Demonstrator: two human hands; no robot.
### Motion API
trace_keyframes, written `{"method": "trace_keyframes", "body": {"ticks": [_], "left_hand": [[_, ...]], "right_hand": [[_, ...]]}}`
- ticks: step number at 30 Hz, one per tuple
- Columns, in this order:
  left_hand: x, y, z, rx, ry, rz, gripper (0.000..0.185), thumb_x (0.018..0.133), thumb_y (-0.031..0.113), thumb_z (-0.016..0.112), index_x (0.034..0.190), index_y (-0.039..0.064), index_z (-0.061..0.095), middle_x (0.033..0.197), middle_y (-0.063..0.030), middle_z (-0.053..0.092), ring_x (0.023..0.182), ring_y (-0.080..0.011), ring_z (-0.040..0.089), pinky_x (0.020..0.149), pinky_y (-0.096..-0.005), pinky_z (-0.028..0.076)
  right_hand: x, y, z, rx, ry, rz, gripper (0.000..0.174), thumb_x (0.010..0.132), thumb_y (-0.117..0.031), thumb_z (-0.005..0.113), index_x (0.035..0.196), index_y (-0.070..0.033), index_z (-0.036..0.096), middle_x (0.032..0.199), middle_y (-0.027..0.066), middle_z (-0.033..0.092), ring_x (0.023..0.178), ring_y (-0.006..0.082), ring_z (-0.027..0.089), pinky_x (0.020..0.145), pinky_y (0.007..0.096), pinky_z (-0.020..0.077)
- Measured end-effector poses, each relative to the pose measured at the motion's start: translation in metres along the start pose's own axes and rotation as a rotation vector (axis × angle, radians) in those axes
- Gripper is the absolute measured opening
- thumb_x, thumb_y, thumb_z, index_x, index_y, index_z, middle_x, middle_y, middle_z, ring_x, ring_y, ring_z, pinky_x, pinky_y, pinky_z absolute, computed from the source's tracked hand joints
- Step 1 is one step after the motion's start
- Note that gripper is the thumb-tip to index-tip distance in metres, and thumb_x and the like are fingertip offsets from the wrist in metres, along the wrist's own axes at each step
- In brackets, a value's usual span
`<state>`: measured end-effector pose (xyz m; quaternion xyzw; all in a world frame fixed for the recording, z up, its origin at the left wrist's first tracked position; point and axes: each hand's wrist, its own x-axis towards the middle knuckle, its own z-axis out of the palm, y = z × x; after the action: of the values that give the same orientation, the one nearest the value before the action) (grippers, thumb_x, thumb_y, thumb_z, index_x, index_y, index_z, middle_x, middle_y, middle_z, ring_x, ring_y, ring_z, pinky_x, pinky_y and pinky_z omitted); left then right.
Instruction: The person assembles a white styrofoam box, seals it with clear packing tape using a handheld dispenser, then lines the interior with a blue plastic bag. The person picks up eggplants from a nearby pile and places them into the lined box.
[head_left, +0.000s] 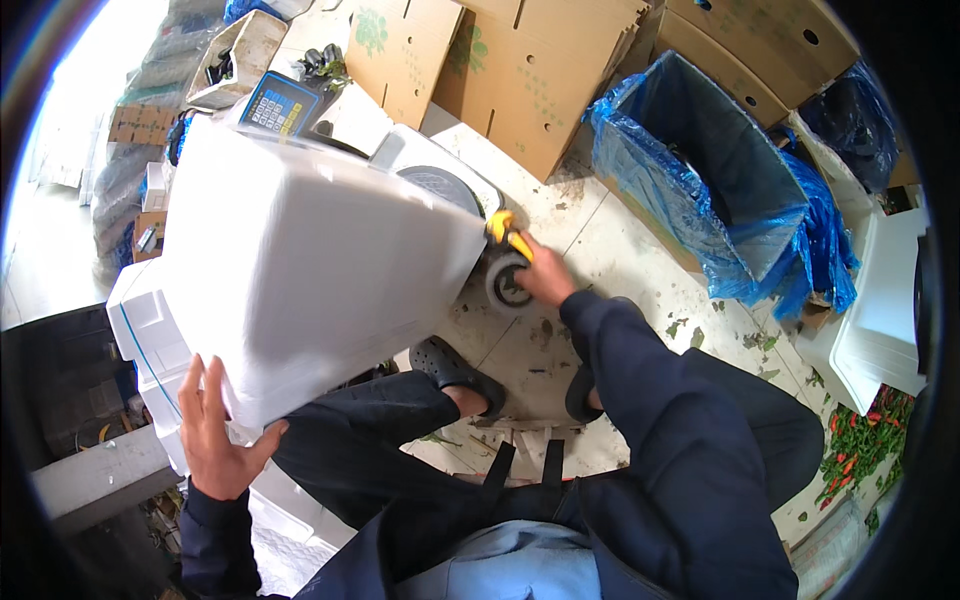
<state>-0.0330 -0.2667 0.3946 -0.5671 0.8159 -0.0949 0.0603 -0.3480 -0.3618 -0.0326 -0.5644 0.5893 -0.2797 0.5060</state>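
A large white foam box (330, 255) stands tilted at my left front, its near corner close to my knee. Against that near corner rests my left hand (219, 439), with fingers on the side and thumb spread around the edge. My right hand (549, 274) grips a yellow-handled tape dispenser (511, 234) at the box's far right edge. A pale tape roll (491, 283) sits on the dispenser below the handle. Whether tape is stuck to the box there is not clear. The side of the box facing away from me is hidden.
Behind the box are a scale's keypad display (277, 109) and its platform (442, 176). Flat cardboard cartons (525, 82) lean farther back. A carton lined with blue plastic (645, 157) stands right. White foam boxes (146, 307) are stacked left. Red and green chillies (855, 457) lie far right.
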Motion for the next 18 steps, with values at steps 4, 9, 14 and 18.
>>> {"method": "trace_keyframes", "body": {"ticks": [4, 9, 14, 18], "left_hand": [[0.058, 0.009, -0.009, 0.178, 0.170, 0.397, 0.062, 0.084, 0.049, 0.079, 0.124, 0.002, 0.067, 0.093, -0.0143, 0.061, 0.060, -0.0163, 0.058, 0.046, -0.0263, 0.045], [0.105, 0.024, 0.000, 0.052, 0.270, 0.410, 0.076, 0.077, 0.049, 0.085, 0.133, 0.003, 0.064, 0.069, -0.0077, 0.061, 0.056, -0.0163, 0.060, 0.048, -0.0284, 0.048], [0.134, 0.047, -0.002, 0.075, 0.319, 0.425, 0.086, 0.068, 0.042, 0.093, 0.137, 0.002, 0.061, 0.069, -0.0085, 0.064, 0.054, -0.0174, 0.063, 0.049, -0.0275, 0.050], [0.145, 0.046, 0.002, 0.061, 0.351, 0.361, 0.083, 0.065, 0.040, 0.095, 0.132, 0.002, 0.063, 0.073, -0.0091, 0.067, 0.063, -0.0217, 0.067, 0.059, -0.0311, 0.055]], "right_hand": [[0.067, -0.007, -0.022, 0.113, 0.030, -0.091, 0.069, 0.073, -0.010, 0.072, 0.139, -0.004, 0.052, 0.094, 0.0279, 0.069, 0.090, 0.0396, 0.069, 0.078, 0.0448, 0.0543], [0.025, -0.026, -0.045, -0.100, -0.404, -0.023, 0.078, 0.077, -0.015, 0.070, 0.149, -0.003, 0.044, 0.103, 0.0282, 0.069, 0.097, 0.0384, 0.068, 0.086, 0.0423, 0.0534], [-0.006, -0.012, -0.066, -0.250, -0.455, -0.002, 0.082, 0.080, -0.017, 0.072, 0.154, -0.009, 0.038, 0.107, 0.0266, 0.069, 0.101, 0.0393, 0.066, 0.090, 0.0429, 0.0513], [0.017, -0.038, -0.085, -0.212, -0.477, 0.094, 0.081, 0.079, -0.010, 0.071, 0.154, -0.011, 0.041, 0.100, 0.0224, 0.071, 0.092, 0.0325, 0.068, 0.082, 0.0424, 0.0534]]}}
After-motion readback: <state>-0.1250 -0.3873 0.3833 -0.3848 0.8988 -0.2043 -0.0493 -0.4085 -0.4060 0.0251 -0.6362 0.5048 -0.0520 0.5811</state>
